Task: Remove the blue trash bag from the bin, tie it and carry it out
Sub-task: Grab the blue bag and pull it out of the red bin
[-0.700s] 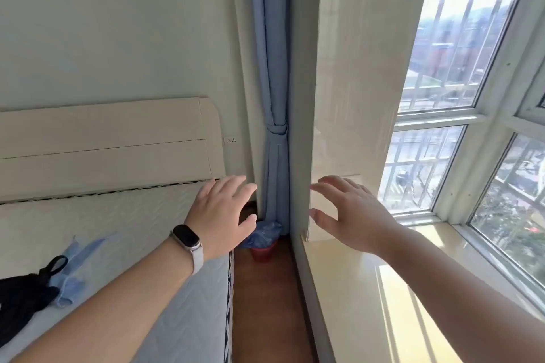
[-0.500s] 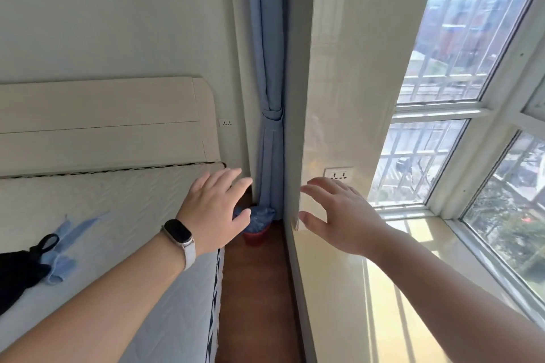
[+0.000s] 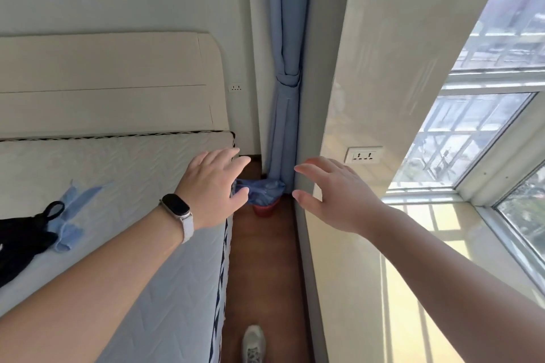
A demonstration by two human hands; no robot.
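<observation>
A small red bin (image 3: 264,210) stands on the wooden floor in the far corner, lined with a blue trash bag (image 3: 263,191) whose edge folds over the rim. My left hand (image 3: 213,186), with a dark band on its wrist, hovers open above the mattress corner and partly covers the bag's left side. To the right of the bag, my right hand (image 3: 334,194) is held out with fingers spread, above the window ledge. Neither hand touches the bag or the bin.
A bed with a white mattress (image 3: 124,186) and cream headboard (image 3: 106,85) fills the left. A tied blue curtain (image 3: 284,97) hangs above the bin. A window ledge (image 3: 368,289) lines the right. The floor strip (image 3: 262,268) between is narrow. A shoe (image 3: 253,343) shows below.
The view has moved closer to the corner and tilted down. Both hands stay outstretched and open. A wall socket and a shoe have come into view.
</observation>
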